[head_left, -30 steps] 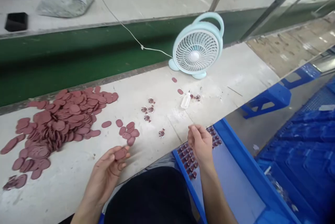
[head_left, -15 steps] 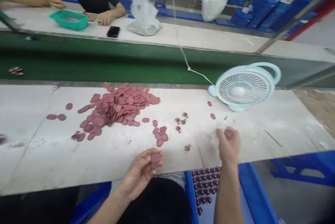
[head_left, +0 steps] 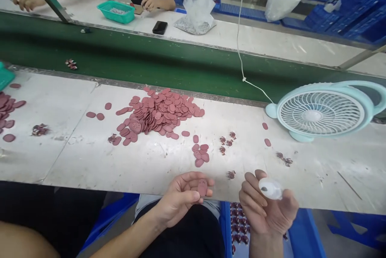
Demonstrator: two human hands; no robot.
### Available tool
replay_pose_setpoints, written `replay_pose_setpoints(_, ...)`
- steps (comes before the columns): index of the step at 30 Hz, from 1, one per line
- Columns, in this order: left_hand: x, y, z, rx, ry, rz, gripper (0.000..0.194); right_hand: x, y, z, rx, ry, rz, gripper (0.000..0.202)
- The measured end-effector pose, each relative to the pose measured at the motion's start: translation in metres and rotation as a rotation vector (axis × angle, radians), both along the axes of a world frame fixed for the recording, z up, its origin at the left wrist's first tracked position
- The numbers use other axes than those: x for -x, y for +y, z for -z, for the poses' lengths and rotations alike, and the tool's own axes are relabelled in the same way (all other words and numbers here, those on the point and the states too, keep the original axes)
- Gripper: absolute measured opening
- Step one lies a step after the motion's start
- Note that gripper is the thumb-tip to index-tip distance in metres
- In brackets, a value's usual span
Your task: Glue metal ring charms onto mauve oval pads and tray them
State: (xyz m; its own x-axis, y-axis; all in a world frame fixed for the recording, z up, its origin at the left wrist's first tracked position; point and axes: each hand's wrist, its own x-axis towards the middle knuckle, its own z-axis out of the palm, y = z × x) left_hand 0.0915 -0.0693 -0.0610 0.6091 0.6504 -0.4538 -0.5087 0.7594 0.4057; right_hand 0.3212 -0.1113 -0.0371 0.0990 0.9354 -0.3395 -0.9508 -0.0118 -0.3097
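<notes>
Near the front edge of the table, my left hand (head_left: 183, 195) pinches a reddish-brown oval disc (head_left: 202, 187) with small dark holes between thumb and fingers. To its right, my right hand (head_left: 267, 205) is raised, palm up, closed around a small translucent white bottle (head_left: 271, 188) with a dark spot at one end. Beyond my left hand lies a small cluster of like discs (head_left: 200, 155). A large heap of discs (head_left: 163, 113) spreads farther back. Several small dark-red and silver pieces (head_left: 227, 142) lie between the cluster and the fan.
A light-blue fan (head_left: 322, 109) stands at the right, its cord (head_left: 256, 86) running up. Below the table edge is a blue tray (head_left: 307, 230) with rows of dark-red pieces. Across the green channel (head_left: 150, 56), co-workers sit by a green basket (head_left: 116, 11) and a plastic bag (head_left: 197, 4).
My right hand has come back toward me from the tabletop, raising the white bottle. My left hand still holds the disc, now turned upright. The view has shifted left.
</notes>
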Motion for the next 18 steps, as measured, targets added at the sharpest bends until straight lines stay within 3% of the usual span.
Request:
replay_pose_setpoints(5, -0.005, -0.004, 0.000, -0.094, 0.011, -0.001, 0.036, 0.017, 0.003, -0.014, -0.025, 0.184, -0.001, 0.047)
replay_pose_setpoints(9, -0.010, -0.010, 0.000, -0.142, 0.001, -0.043, 0.029, 0.036, -0.001, -0.021, -0.056, 0.188, -0.135, 0.048)
replay_pose_setpoints(13, -0.008, -0.011, -0.002, -0.067, -0.038, -0.057, 0.012, 0.045, -0.007, -0.019, -0.101, -0.023, -0.222, 0.043)
replay_pose_setpoints(18, -0.004, -0.010, -0.005, 0.022, -0.094, -0.040, 0.019, 0.049, -0.009, -0.020, -0.024, -0.430, -0.201, 0.044)
